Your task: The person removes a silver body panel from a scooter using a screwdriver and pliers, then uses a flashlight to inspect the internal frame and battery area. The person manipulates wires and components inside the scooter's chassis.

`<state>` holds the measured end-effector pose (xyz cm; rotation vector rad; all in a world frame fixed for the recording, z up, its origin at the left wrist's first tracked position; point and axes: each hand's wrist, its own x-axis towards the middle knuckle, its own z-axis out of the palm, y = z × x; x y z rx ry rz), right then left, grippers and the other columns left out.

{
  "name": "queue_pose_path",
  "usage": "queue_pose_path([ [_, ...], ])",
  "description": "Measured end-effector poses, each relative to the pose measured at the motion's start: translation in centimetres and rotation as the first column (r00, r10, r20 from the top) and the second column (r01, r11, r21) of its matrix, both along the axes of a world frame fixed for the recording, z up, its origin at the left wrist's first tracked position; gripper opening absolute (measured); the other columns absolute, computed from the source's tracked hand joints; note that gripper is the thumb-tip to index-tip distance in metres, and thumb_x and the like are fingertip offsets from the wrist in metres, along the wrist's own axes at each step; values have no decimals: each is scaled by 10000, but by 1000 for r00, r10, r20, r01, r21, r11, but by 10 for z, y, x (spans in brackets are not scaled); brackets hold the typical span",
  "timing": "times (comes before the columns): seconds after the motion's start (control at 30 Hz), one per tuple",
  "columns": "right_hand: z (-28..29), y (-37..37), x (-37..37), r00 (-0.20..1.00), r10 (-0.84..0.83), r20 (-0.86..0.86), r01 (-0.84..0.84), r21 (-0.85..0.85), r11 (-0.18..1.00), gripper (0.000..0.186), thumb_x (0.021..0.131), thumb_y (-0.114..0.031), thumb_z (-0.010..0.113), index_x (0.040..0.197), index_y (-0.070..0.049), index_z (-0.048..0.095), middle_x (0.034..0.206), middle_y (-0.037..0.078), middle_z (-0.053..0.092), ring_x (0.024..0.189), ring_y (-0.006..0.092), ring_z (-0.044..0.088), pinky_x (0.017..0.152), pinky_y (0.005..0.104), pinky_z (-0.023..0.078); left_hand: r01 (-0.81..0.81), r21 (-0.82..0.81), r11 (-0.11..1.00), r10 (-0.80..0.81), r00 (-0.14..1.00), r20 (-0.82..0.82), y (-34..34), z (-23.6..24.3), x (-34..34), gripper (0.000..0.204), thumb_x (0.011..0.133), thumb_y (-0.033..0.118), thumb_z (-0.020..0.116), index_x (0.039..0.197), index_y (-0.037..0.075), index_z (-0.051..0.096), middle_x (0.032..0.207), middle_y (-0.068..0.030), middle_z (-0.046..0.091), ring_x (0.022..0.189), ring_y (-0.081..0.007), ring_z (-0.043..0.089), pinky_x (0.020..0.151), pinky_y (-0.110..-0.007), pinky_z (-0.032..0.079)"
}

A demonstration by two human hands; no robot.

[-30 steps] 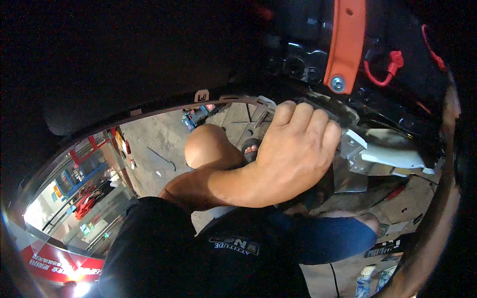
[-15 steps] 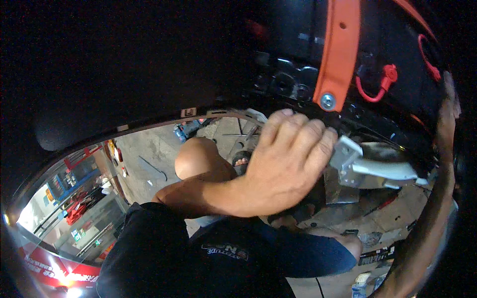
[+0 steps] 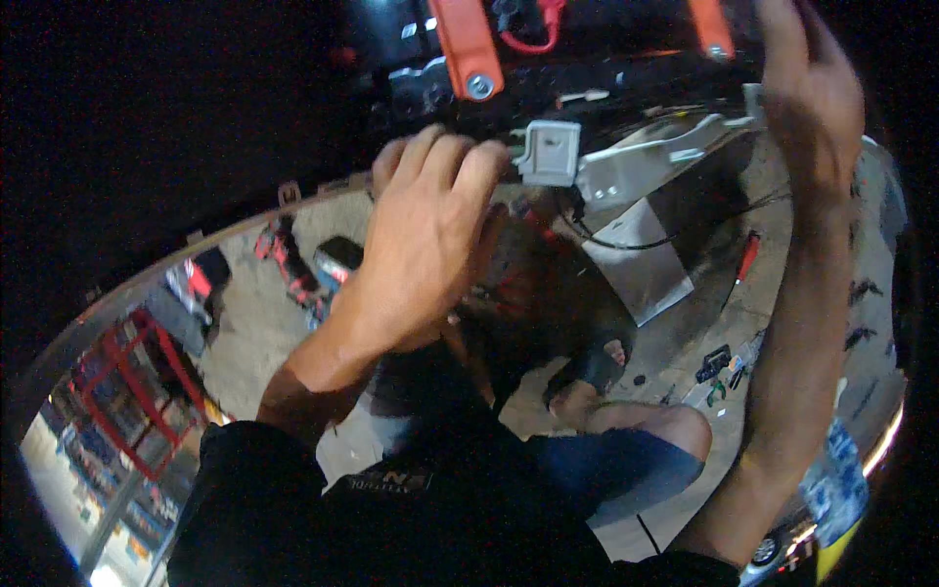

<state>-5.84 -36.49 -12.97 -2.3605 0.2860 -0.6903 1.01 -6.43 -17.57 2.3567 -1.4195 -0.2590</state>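
Overhead is a dark vehicle body with an orange bracket [image 3: 460,44], a bolt at its lower end, and a red cable [image 3: 548,29]. My left hand [image 3: 425,225] has its fingers curled over the body's black lower edge [image 3: 333,186], left of a light metal square bracket [image 3: 550,147]. A long pale bracket [image 3: 650,157] runs right from there. My right hand [image 3: 812,88] reaches up at the top right beside a second orange bracket [image 3: 714,29], fingers stretched out along the dark body, their tips hard to make out.
On the floor below lie red power tools [image 3: 286,264], a flat metal sheet [image 3: 638,264], a red-handled screwdriver [image 3: 747,259] and small tools [image 3: 714,367]. My legs are folded beneath me. A red rack [image 3: 137,382] stands at left.
The view has swung, so the orange bracket sits further up and left. My left hand has moved leftward from beside that bracket's foot. My right hand has risen toward the top edge.
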Motion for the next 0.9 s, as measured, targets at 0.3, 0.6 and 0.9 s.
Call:
queue_pose_path([
  [0.3,-53,-45,7,974,-210,-85,216,71,974,259,926,-234,651,1124,-78,712,985,96,744,881,161,698,797,306,539,-47,-19,999,49,995,87,3,-4,-11,462,759,118,700,1189,58,544,1068,-140,567,1052,-336,537,967,-477,394],
  [0.6,-33,-65,97,976,-217,19,218,-86,972,281,903,-244,650,1113,-66,708,1042,162,729,961,273,712,859,366,542,-224,36,974,216,965,152,-3,-1,-30,482,760,124,677,1226,97,556,1226,-118,547,1204,-317,493,1105,-525,305],
  [0.9,-23,89,-47,29,986,-166,-685,715,141,261,907,-189,594,1103,-28,656,1063,171,672,1019,359,637,885,436,501,-46,-46,998,42,995,-86,19,-5,11,569,789,42,649,1341,86,517,1264,-161,604,1173,-350,568,1036,-480,385],
])
